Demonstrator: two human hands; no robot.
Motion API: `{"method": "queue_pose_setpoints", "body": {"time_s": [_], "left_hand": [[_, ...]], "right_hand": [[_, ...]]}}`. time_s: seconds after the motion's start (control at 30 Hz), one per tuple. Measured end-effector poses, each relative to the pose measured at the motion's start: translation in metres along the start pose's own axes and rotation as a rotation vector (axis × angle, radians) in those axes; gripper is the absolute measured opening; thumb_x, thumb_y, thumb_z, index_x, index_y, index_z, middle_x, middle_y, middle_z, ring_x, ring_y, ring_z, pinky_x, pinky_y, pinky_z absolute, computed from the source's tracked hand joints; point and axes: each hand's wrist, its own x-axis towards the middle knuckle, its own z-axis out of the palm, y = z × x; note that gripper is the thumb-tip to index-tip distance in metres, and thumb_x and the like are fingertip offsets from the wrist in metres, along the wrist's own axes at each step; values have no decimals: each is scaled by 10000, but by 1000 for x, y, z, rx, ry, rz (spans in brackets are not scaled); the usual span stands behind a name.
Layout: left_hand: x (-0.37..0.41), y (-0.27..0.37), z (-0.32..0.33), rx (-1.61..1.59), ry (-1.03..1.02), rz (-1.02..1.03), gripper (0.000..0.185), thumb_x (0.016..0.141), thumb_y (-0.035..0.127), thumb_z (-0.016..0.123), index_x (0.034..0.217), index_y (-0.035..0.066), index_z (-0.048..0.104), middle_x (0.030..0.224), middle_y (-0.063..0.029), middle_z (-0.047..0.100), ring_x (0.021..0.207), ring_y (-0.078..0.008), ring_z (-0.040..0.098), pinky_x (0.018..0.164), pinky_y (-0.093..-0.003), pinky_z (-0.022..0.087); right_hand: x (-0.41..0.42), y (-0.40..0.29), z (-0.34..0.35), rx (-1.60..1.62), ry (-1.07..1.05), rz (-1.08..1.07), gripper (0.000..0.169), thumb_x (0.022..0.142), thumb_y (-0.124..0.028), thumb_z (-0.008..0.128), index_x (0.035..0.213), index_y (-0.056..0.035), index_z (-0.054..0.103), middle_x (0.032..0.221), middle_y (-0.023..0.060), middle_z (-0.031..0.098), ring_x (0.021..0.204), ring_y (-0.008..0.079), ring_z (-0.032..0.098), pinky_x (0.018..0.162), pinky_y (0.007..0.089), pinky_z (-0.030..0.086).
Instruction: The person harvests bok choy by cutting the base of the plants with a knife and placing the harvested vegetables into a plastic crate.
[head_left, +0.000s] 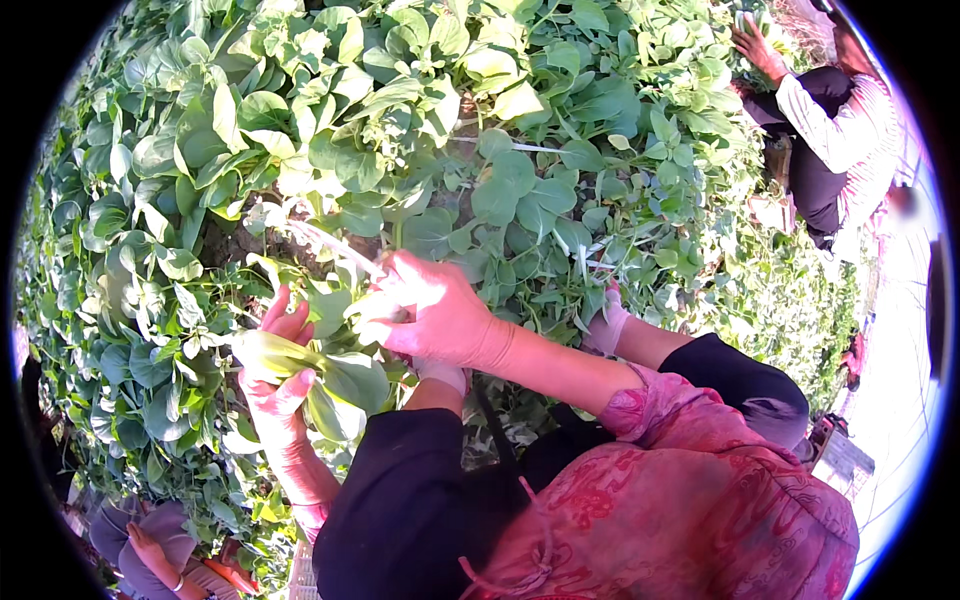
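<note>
My left hand (281, 375) holds a small head of pak choi (277, 354), its pale base pointing left and its green leaves hanging toward my knee. Close beside it, my right hand (442, 311) is closed around a long, thin, pale object (337, 249) that sticks out up and to the left. Glare washes it out, and whether it is a blade or a strip cannot be told. Pale greenery (375, 309) lies against the right fingers; whether they grip it is unclear. Both hands are just above a small gap of bare soil (232, 247) among the plants.
Dense leafy greens (390, 97) spread ahead and to the left. White strips (536, 148) lie on the leaves. A person (832, 135) squats at the upper right, another (161, 544) at the lower left. A pale crate (302, 574) stands by my left knee.
</note>
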Motion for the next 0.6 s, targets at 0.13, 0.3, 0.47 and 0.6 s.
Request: {"method": "queue_pose_setpoints", "body": {"time_s": [0.13, 0.3, 0.47, 0.6], "left_hand": [[10, -22, 30, 12, -428, -373, 703, 584, 144, 755, 1202, -57, 489, 1190, -157, 529, 1117, -229, 488, 989, -344, 344], [22, -58, 45, -306, -509, -592, 593, 567, -57, 676, 1136, -68, 509, 927, -138, 626, 902, -254, 608, 849, -366, 466], [73, -13, 89, 93, -500, -589, 478, 612, -36, 682, 1071, -35, 548, 858, -88, 636, 799, -173, 609, 760, -315, 489], [122, -21, 135, 607, -578, -381, 479, 609, 45, 707, 1063, 4, 561, 896, -47, 620, 825, -117, 572, 756, -268, 466]], "right_hand": [[-10, -17, -12, 31, 33, -64, 378, 648, -128, 741, 912, -19, 493, 746, 73, 574, 671, 162, 581, 640, 287, 462], [0, 12, -56, 48, 59, 117, 295, 783, -250, 619, 900, 0, 518, 736, 73, 573, 683, 137, 547, 687, 293, 456], [48, 95, -93, 385, 306, 488, 321, 890, -338, 491, 885, -17, 493, 692, 29, 545, 443, 70, 392, 355, 230, 315], [83, 153, -81, 179, 50, 424, 335, 864, -357, 493, 888, -25, 529, 629, 65, 564, 409, 126, 458, 362, 270, 365]]}}
